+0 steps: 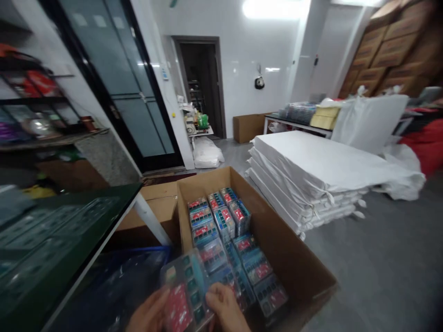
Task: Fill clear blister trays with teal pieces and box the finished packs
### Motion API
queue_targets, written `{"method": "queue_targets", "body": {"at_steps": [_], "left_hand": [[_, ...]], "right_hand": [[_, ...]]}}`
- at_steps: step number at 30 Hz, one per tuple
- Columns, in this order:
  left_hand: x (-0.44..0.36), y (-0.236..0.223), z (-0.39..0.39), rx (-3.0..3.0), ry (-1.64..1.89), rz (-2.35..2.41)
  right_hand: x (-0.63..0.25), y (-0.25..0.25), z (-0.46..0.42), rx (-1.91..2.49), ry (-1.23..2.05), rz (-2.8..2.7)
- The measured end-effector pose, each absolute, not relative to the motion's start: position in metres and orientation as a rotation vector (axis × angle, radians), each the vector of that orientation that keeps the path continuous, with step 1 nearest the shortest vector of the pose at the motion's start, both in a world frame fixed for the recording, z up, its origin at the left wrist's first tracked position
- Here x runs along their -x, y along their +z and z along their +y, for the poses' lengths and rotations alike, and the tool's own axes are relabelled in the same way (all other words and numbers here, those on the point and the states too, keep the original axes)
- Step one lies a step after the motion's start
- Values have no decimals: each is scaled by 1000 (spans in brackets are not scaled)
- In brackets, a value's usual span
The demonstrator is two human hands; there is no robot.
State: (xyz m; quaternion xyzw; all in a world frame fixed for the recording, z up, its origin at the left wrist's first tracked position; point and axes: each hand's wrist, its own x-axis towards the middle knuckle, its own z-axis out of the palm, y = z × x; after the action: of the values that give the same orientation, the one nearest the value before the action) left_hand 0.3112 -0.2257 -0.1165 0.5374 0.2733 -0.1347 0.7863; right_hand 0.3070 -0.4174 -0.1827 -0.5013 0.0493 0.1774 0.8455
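White wall (238, 87) beyond, the held case (188, 290) seemingly points lengthwise forward-left.

Motion blurs a clear case (187, 290), its print illegible; the bottom edge crops a person's left hand (150, 311), right hand (226, 306), its fingers mostly hidden, and cardboard box (290, 240). Lettering on stacked cartons (392, 51) is unreadable.
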Motion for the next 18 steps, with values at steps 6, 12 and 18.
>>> {"method": "queue_targets", "body": {"at_steps": [6,12,18], "left_hand": [[-320,-91,-170,-1564,165,553],[-348,-20,-152,-1906,286,400],[-364,-9,-157,-2876,228,55]], "right_hand": [[-299,-187,-420,980,331,92],[-298,-183,-427,993,327,48],[-294,-184,-429,1019,428,-49]]}}
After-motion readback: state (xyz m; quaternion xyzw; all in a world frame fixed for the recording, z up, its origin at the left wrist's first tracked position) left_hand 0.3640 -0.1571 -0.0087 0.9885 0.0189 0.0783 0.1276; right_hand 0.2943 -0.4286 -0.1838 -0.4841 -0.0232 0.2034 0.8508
